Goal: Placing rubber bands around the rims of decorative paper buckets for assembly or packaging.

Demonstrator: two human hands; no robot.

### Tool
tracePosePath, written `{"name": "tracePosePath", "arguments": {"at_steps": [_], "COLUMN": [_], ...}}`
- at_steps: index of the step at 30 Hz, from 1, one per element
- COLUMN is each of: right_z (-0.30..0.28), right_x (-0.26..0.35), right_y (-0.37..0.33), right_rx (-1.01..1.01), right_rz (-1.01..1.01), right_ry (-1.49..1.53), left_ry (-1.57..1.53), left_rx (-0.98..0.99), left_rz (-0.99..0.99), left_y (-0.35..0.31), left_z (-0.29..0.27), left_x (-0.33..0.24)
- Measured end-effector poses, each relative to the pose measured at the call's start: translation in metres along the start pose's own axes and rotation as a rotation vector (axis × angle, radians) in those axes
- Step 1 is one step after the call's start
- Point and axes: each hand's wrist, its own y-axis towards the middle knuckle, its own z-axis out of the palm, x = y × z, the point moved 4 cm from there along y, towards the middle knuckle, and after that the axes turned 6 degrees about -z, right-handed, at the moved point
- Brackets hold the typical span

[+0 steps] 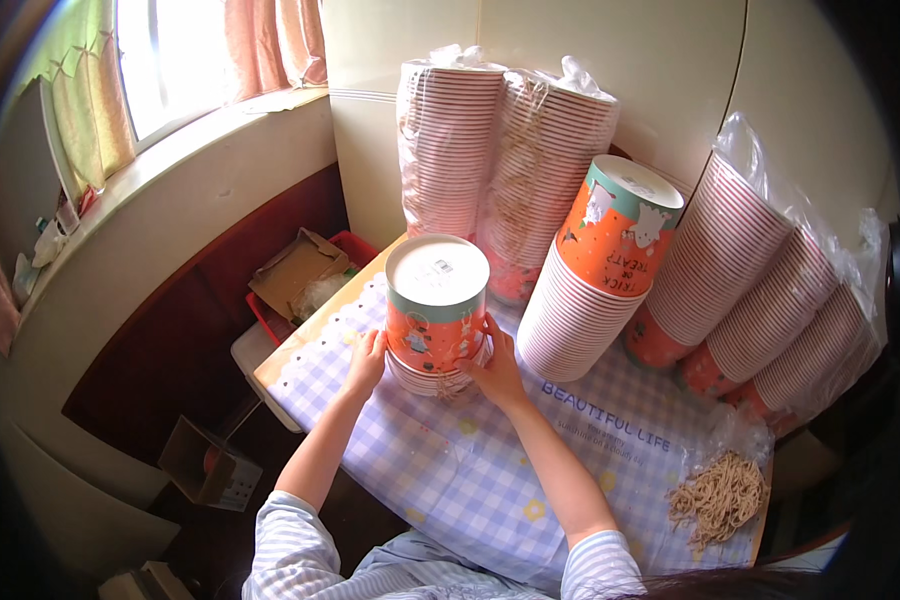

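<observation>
A short stack of upside-down paper buckets (pixel 432 335) stands in front of me on the table, the top one orange with a green band and a white base. My left hand (pixel 367 362) is pressed to its left side, low near the rims. On the opposite side my right hand (pixel 496 372) grips it, thumb in front and fingers round the side. Tan twine (pixel 450 384) shows at the lower rims beside my right thumb. Just right stands a taller stack of the same buckets (pixel 595 285), also upside down.
Bagged bucket stacks (pixel 450 150) stand at the back, and more bagged stacks (pixel 715 250) at the right. A twine bundle (pixel 718 497) lies on the checked tablecloth (pixel 450 500) at the near right. Beyond the table's left edge are a red crate (pixel 355 247) and a cardboard box (pixel 207 465).
</observation>
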Motion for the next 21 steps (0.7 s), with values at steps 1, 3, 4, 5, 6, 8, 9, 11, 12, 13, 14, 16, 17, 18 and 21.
{"name": "tracePosePath", "arguments": {"at_steps": [1,3,4,5,6,8,9,11,12,13,14,16,17,18,21], "right_z": [0.002,0.006,0.007,0.008,0.009,0.01,0.01,0.009,0.008,0.008,0.004,0.001,-0.011,-0.017,-0.044], "right_x": [-0.002,-0.006,-0.005,-0.005,-0.004,-0.005,-0.006,-0.012,-0.014,-0.018,-0.016,-0.017,-0.021,-0.018,-0.002], "right_y": [0.0,-0.002,-0.002,-0.003,-0.004,-0.006,-0.006,-0.009,-0.012,-0.018,-0.024,-0.046,-0.059,-0.071,-0.108], "right_rx": [0.0,0.012,0.01,0.012,0.013,0.002,-0.005,0.002,0.019,0.049,0.024,-0.074,-0.099,-0.05,-0.011], "right_rz": [-0.001,0.003,0.002,0.008,0.013,-0.002,-0.017,-0.003,0.009,0.104,0.039,-0.184,-0.171,-0.12,-0.057], "right_ry": [0.002,-0.004,-0.005,-0.019,-0.033,-0.044,-0.054,-0.054,-0.05,0.057,-0.038,-0.314,-0.335,-0.23,-0.095], "left_ry": [0.002,0.003,0.003,-0.004,-0.011,0.008,0.028,-0.033,-0.095,-0.135,-0.149,-0.083,-0.01,0.009,0.035], "left_rx": [-0.001,-0.022,-0.021,-0.036,-0.05,-0.023,0.001,-0.015,-0.037,-0.102,-0.248,-0.38,-0.449,-0.451,-0.33], "left_rz": [0.0,0.009,0.012,0.016,0.021,-0.009,-0.041,-0.046,-0.057,-0.073,0.017,0.136,0.257,0.366,0.674], "left_y": [0.0,0.002,0.003,0.004,0.006,0.01,0.012,0.011,0.011,0.006,0.002,0.001,-0.013,-0.021,-0.041], "left_z": [-0.001,-0.002,-0.001,-0.001,-0.001,0.0,0.0,0.0,0.0,-0.002,-0.006,-0.027,-0.023,-0.025,-0.008], "left_x": [0.001,0.006,0.008,0.011,0.013,0.021,0.025,0.026,0.026,0.018,0.006,-0.009,-0.049,-0.078,-0.174]}}
